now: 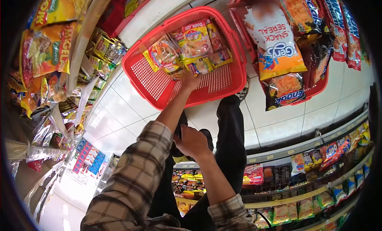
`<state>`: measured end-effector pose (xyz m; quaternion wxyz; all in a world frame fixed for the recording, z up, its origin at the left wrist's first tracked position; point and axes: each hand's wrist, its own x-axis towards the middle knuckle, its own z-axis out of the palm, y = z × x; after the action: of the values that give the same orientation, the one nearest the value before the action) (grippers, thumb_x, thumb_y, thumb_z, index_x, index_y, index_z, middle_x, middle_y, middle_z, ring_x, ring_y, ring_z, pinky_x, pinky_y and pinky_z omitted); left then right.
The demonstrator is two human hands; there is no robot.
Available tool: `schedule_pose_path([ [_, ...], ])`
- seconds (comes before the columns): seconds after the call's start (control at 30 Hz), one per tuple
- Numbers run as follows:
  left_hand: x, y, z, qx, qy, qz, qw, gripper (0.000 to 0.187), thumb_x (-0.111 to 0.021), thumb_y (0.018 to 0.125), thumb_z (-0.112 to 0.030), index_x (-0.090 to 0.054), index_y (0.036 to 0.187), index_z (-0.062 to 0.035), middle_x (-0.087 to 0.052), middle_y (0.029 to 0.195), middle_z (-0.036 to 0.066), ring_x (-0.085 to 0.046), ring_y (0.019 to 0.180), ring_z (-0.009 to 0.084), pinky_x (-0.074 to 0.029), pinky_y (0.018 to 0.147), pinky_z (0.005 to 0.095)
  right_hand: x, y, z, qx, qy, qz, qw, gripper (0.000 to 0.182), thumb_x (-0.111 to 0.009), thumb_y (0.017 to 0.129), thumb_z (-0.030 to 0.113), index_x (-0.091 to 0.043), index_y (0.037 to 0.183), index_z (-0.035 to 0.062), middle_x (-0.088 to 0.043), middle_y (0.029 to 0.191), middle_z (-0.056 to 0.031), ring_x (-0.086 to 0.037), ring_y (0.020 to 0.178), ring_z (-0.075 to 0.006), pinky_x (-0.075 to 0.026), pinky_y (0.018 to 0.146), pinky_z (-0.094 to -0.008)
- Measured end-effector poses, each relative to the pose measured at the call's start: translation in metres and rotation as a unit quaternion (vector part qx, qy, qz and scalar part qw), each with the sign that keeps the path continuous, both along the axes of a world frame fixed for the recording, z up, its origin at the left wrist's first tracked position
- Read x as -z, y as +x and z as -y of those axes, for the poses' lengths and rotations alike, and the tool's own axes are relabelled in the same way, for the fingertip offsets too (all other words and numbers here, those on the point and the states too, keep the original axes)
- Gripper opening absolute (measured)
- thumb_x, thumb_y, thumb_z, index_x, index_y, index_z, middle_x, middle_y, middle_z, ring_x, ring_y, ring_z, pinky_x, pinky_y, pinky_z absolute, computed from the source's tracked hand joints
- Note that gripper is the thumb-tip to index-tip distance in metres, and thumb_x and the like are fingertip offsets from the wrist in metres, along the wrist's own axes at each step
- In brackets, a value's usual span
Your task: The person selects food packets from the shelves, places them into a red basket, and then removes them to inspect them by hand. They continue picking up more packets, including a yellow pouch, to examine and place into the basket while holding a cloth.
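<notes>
My left hand (190, 80) reaches into a red plastic basket (137, 82) on the floor. Its fingers are closed at the lower edge of a yellow snack packet (200, 66), their tips partly hidden. Around it lie other packets: a clear-fronted noodle snack packet (165, 51) on the left and a yellow and red "Doopas" packet (195, 38) just above. My right hand (193, 142) is curled in front of my dark-trousered legs, beneath the left forearm. Against its fingers shows something dark that I cannot make out.
A second red basket (318, 88) on the right holds a "Gery" snack bag (278, 52) and "Enaak" packs (287, 92). Shelves of snacks (286, 213) run along the lower right. Hanging packets (47, 52) crowd the left. White floor tiles (234, 127) lie between.
</notes>
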<state>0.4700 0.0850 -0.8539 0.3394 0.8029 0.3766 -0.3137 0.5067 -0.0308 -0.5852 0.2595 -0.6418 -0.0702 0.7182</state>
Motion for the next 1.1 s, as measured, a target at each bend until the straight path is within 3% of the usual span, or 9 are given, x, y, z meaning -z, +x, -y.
schedule_pose_path([
  [0.03,-0.001,0.007,0.003,-0.056,-0.02,-0.052,0.997,0.087,-0.068,0.076,-0.041,-0.029,0.132,0.0125,-0.038,0.133,0.036,-0.041,0.123,0.0446,-0.033,0.105,0.0447,0.001,-0.002,-0.001,0.0,-0.005,-0.008,1.0,0.044,-0.056,0.087,0.038,-0.057,0.106,-0.001,-0.065,0.098,-0.0231,-0.064,0.093,-0.0381,-0.052,0.08,-0.0457],
  [0.17,0.002,0.032,0.018,-0.172,0.026,-0.124,0.977,0.104,-0.068,0.071,-0.053,-0.022,0.138,0.0109,-0.03,0.14,0.033,-0.031,0.13,0.0447,-0.023,0.111,0.0444,0.008,-0.014,0.001,-0.006,-0.009,-0.002,1.0,0.038,-0.062,0.079,0.027,-0.058,0.106,0.0002,-0.065,0.1,-0.0222,-0.064,0.095,-0.0387,-0.051,0.083,-0.0454],
  [0.27,-0.003,0.05,0.021,-0.222,0.025,-0.157,0.962,0.108,-0.07,0.069,-0.056,-0.021,0.139,0.0098,-0.029,0.14,0.033,-0.032,0.13,0.0443,-0.022,0.112,0.0432,0.01,-0.018,0.01,0.008,-0.005,0.03,1.0,0.038,-0.066,0.076,0.028,-0.061,0.104,0.0023,-0.065,0.1,-0.0214,-0.063,0.095,-0.0386,-0.05,0.084,-0.045],
  [0.47,0.007,0.041,0.04,-0.24,0.016,-0.09,0.966,0.108,-0.07,0.067,-0.056,-0.021,0.142,0.0032,-0.03,0.138,0.033,-0.031,0.131,0.0436,-0.027,0.11,0.0445,0.005,-0.01,0.014,0.02,-0.008,0.018,1.0,0.042,-0.072,0.07,0.032,-0.063,0.1,0.0038,-0.065,0.099,-0.021,-0.061,0.097,-0.0381,-0.049,0.084,-0.0456],
  [0.57,-0.012,0.056,0.037,-0.259,-0.017,-0.159,0.953,0.106,-0.069,0.067,-0.057,-0.021,0.142,0.001,-0.03,0.14,0.03,-0.034,0.13,0.0427,-0.032,0.107,0.0455,0.002,-0.012,0.015,0.049,-0.021,0.032,0.998,0.042,-0.073,0.069,0.03,-0.062,0.099,0.0035,-0.065,0.097,-0.0206,-0.061,0.097,-0.0384,-0.048,0.084,-0.0461],
  [0.8,0.038,0.031,0.04,-0.348,-0.05,-0.13,0.927,0.12,-0.077,0.057,-0.058,-0.018,0.144,-0.0001,-0.026,0.147,0.021,-0.029,0.133,0.0381,-0.027,0.11,0.0468,0.018,-0.026,0.027,0.066,-0.01,0.05,0.997,0.045,-0.069,0.073,0.038,-0.063,0.101,0.0039,-0.065,0.1,-0.0204,-0.062,0.098,-0.0367,-0.049,0.083,-0.0444],
  [0.9,0.06,0.027,0.043,-0.362,-0.069,-0.142,0.919,0.12,-0.078,0.056,-0.058,-0.019,0.144,0.0,-0.025,0.147,0.021,-0.027,0.134,0.0383,-0.026,0.11,0.0477,0.023,-0.041,0.035,0.183,-0.028,0.023,0.982,0.042,-0.07,0.073,0.036,-0.063,0.101,0.0045,-0.066,0.1,-0.0195,-0.062,0.098,-0.0356,-0.05,0.082,-0.0437],
  [0.97,0.063,0.032,0.045,-0.384,-0.083,-0.157,0.906,0.119,-0.078,0.056,-0.057,-0.02,0.143,0.0001,-0.024,0.147,0.021,-0.026,0.134,0.0387,-0.026,0.11,0.0483,0.039,-0.074,0.042,0.33,-0.013,-0.016,0.944,0.041,-0.07,0.074,0.034,-0.063,0.101,0.0048,-0.066,0.1,-0.0195,-0.062,0.098,-0.0354,-0.05,0.081,-0.0432],
  [1.1,0.021,0.066,0.046,-0.419,-0.053,-0.209,0.882,0.114,-0.08,0.055,-0.053,-0.025,0.14,-0.0006,-0.027,0.144,0.021,-0.026,0.133,0.0394,-0.025,0.109,0.0494,0.041,-0.072,0.042,0.36,-0.025,-0.03,0.932,0.04,-0.068,0.078,0.028,-0.062,0.109,0.0041,-0.066,0.102,-0.0183,-0.063,0.099,-0.0319,-0.05,0.083,-0.039],
])
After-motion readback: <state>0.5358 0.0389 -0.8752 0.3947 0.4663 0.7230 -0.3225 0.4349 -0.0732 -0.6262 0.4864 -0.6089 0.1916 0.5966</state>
